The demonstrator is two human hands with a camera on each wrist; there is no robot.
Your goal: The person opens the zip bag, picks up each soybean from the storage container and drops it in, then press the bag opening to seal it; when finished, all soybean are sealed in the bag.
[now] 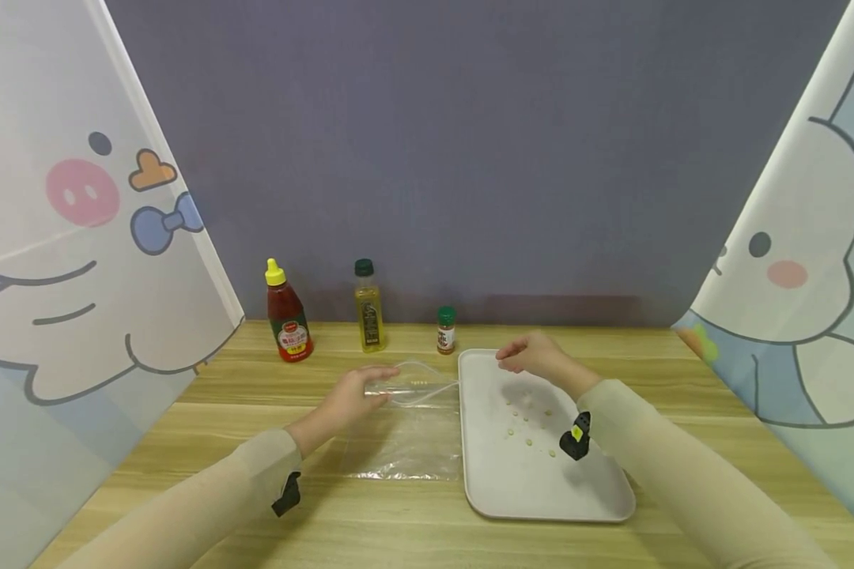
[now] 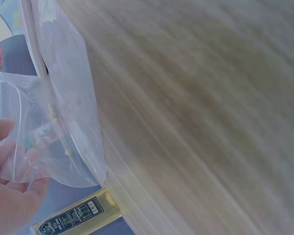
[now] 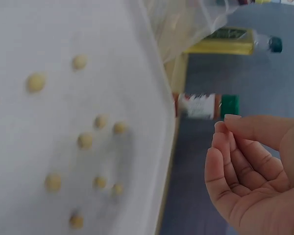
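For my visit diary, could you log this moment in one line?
left hand: holds bag | right hand: hovers near tray | pale balls: some in bag, some on tray

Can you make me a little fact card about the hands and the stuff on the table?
Left hand: holds the clear bag by its open top
Right hand: above the white tray, fingers curled, nothing visible in them
Beans: scattered on the tray, a few in the bag
Back row, left to right: red sauce bottle, oil bottle, green-lidded jar
Table: wood-coloured
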